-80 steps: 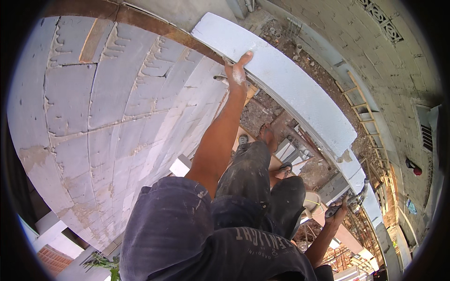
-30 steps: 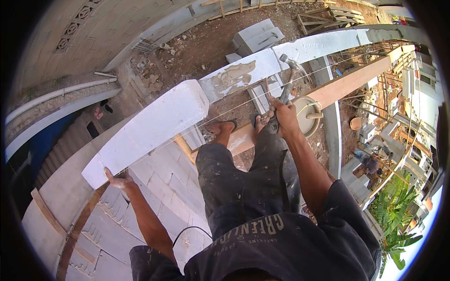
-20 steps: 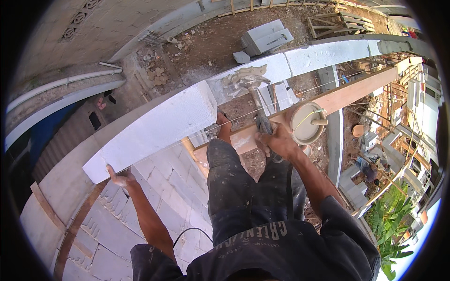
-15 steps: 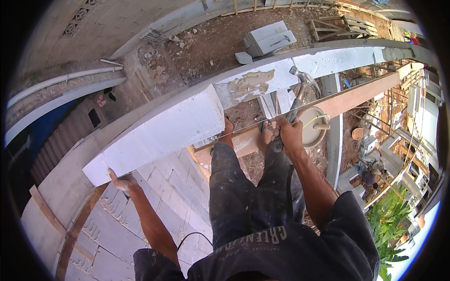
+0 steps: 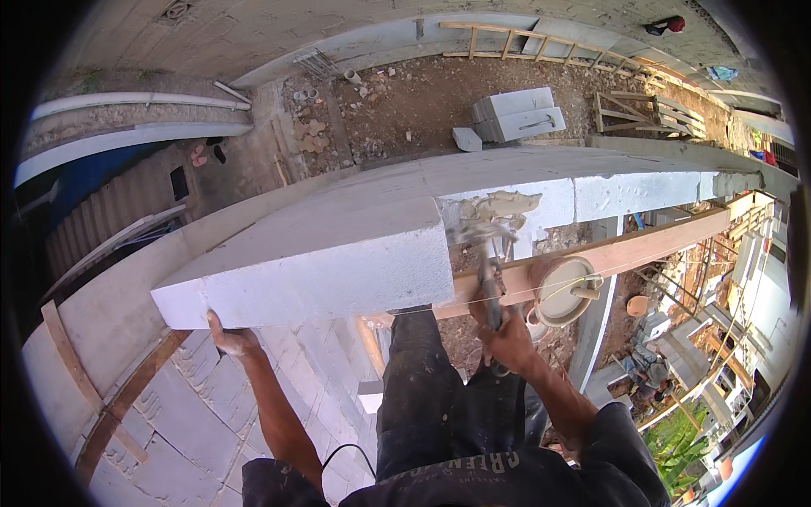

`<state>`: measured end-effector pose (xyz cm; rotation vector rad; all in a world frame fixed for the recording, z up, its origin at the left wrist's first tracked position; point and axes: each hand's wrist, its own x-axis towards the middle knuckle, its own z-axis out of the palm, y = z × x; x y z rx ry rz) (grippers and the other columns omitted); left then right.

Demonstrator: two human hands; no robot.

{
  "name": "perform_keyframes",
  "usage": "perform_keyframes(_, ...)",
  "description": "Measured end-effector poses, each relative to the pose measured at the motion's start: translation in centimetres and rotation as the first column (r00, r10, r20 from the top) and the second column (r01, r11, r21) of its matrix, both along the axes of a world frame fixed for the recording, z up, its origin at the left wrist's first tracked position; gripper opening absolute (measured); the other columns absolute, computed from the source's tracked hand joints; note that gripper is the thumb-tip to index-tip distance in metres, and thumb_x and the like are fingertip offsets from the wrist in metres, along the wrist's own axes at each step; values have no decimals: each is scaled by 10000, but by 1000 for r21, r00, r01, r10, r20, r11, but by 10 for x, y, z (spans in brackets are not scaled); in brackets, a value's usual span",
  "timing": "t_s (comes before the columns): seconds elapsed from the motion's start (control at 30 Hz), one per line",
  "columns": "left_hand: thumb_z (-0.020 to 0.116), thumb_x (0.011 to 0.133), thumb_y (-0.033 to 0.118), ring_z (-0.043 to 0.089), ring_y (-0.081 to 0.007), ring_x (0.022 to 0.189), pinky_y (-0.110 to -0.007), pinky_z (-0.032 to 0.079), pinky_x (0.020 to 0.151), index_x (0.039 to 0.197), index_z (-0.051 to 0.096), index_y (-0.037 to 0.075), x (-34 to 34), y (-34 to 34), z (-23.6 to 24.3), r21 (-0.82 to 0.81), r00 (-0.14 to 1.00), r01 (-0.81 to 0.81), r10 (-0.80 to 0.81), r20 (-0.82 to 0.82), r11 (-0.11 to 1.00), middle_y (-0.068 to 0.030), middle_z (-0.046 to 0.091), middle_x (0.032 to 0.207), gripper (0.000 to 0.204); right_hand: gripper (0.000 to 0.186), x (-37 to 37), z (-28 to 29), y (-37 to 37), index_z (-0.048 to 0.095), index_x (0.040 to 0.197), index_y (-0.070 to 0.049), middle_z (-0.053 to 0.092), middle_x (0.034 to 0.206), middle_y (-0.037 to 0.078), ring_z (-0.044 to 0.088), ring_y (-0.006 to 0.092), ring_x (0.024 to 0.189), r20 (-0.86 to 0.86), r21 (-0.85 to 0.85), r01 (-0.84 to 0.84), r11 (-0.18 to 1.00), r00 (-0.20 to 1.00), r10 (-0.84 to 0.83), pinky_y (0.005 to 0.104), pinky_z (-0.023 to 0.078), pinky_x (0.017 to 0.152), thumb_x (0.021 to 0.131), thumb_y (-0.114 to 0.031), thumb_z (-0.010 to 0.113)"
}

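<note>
A large white building block (image 5: 312, 275) lies along the top of the wall. My left hand (image 5: 236, 340) grips the lower edge of its left end, thumb against the face and fingers mostly hidden underneath. In my right hand (image 5: 509, 342) is a claw hammer (image 5: 490, 275), fingers wrapped round its handle. The hammer's head is smeared by motion beside the block's right end. Wet mortar (image 5: 511, 205) is spread on the lower course just beyond that end.
A wooden plank (image 5: 655, 239) runs under my work, with a round bucket (image 5: 564, 291) on it and a thin string line along it. Below stand stacked blocks (image 5: 519, 114), a wooden pallet (image 5: 650, 114) and a ladder-like timber frame (image 5: 541, 46). Another person (image 5: 649, 372) is low at the right.
The hammer has swung left and its head now reaches the block's right end. My right hand has moved down and left with it. My left hand stays on the block. The view has shifted.
</note>
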<state>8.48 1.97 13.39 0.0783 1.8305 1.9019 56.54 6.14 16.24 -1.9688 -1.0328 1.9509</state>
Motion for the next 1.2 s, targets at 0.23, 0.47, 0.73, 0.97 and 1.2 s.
perform_keyframes(0.23, 631, 873, 297, 543, -256, 1166, -399, 407, 1003, 1317, 481, -40, -11, -14, 7, -6, 998, 53, -53, -17, 999, -120, 575, 1257, 577, 178, 37, 43, -20, 573, 891, 6, 580, 604, 38, 558, 127, 483, 45, -255, 83, 963, 996, -74, 286, 458, 457, 829, -130, 669)
perform_keyframes(0.47, 734, 842, 377, 479, -319, 1252, -468, 384, 1070, 1408, 384, -15, 23, -3, 61, -563, 748, -132, -291, -596, 816, -201, 455, 1373, 772, 218, 179, 89, -151, 574, 804, -28, 588, 704, 67, 580, 146, 651, 560, 0, 93, 996, 825, -77, 300, 440, 570, 798, -163, 744)
perform_keyframes(0.73, 862, 553, 551, 136, -484, 1417, -632, 147, 1127, 1499, 323, 134, 220, 161, 98, -911, -658, 344, -750, -63, -226, -252, 157, 1537, 1165, 303, 113, 149, 149, 583, 1059, 36, 612, 666, 150, 571, 287, 566, 764, 383, -525, 760, 642, 58, 373, 464, 584, 901, -200, 690)
perform_keyframes(0.97, 849, 578, 183, 336, -424, 1265, -573, 250, 1043, 1452, 408, 128, 218, 151, 77, -924, -709, 344, -692, -139, -167, -228, 323, 1383, 981, 428, 5, 60, 272, 554, 1235, 73, 657, 946, 313, 635, 424, 989, 480, 225, -728, 648, 661, 577, 474, 470, 908, 930, -227, 576)
perform_keyframes(1.2, 723, 697, 88, 393, -410, 1229, -539, 307, 1006, 1489, 369, 147, 209, 147, 81, -882, -678, 438, -708, -196, -175, -250, 368, 1365, 870, 421, -50, 20, 277, 594, 1195, 74, 655, 1075, 285, 634, 382, 1029, 435, -53, -910, 410, 349, 830, 421, 477, 936, 906, -231, 614)
